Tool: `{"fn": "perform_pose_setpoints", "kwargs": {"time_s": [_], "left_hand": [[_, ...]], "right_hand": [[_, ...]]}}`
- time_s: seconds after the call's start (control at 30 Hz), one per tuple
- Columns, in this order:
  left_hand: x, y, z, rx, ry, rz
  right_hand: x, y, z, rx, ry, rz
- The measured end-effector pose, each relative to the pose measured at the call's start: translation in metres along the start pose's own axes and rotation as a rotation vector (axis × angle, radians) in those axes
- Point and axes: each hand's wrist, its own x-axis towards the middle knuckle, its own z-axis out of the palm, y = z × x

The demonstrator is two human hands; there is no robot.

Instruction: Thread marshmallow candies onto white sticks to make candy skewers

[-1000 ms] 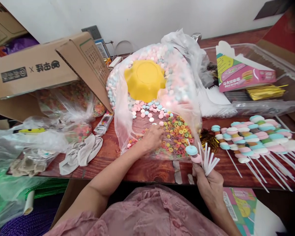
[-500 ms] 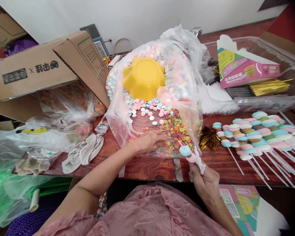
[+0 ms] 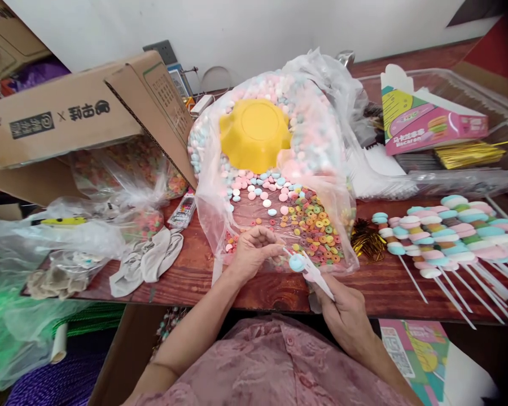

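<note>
Fingertips [image 3: 276, 248] of left hand [image 3: 254, 254] seemingly pinch by right hand's [image 3: 342, 313] skewer [image 3: 312, 273].

The left hand [image 3: 254, 252] and right hand [image 3: 344, 313] close together, fingers [image 3: 272, 246] of both curled tight.

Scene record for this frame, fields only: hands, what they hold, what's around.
right hand: grips white sticks, one carrying a blue candy
left hand: fingers pinched at that stick's tip; contents too small to tell
ahead: plastic bag holding ring candies and a yellow bowl
right side: finished skewers lying on the table
</note>
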Motion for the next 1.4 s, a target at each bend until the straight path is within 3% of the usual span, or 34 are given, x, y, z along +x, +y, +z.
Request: {"fn": "perform_pose_setpoints", "kwargs": {"time_s": [0.1, 0.27, 0.47, 0.6, 0.77, 1.07, 1.27, 1.4], "left_hand": [[-0.001, -0.004, -0.004, -0.051, 0.038, -0.034], [-0.004, 0.005, -0.013, 0.247, -0.047, 0.137], [-0.014, 0.006, -0.009, 0.59, -0.062, 0.364], [-0.017, 0.004, -0.006, 0.798, -0.088, 0.431], [-0.015, 0.002, -0.006, 0.89, -0.131, 0.476], [-0.019, 0.003, -0.002, 0.875, -0.163, 0.557], [-0.024, -0.003, -0.002, 0.819, -0.194, 0.501], [-0.025, -0.01, -0.001, 0.623, -0.039, 0.401]], "right_hand": [[0.002, 0.0, 0.003, 0.028, -0.029, 0.057], [-0.001, 0.003, 0.003, 0.0, -0.06, 0.105], [0.001, 0.003, 0.002, -0.086, -0.081, 0.096], [0.003, -0.001, 0.001, -0.153, -0.103, 0.076], [-0.002, 0.0, -0.001, -0.153, -0.112, 0.088], [-0.003, 0.008, -0.005, -0.186, -0.218, 0.187], [-0.001, 0.009, -0.01, -0.138, -0.259, 0.277], [0.004, 0.002, -0.011, 0.003, -0.223, 0.317]]}}
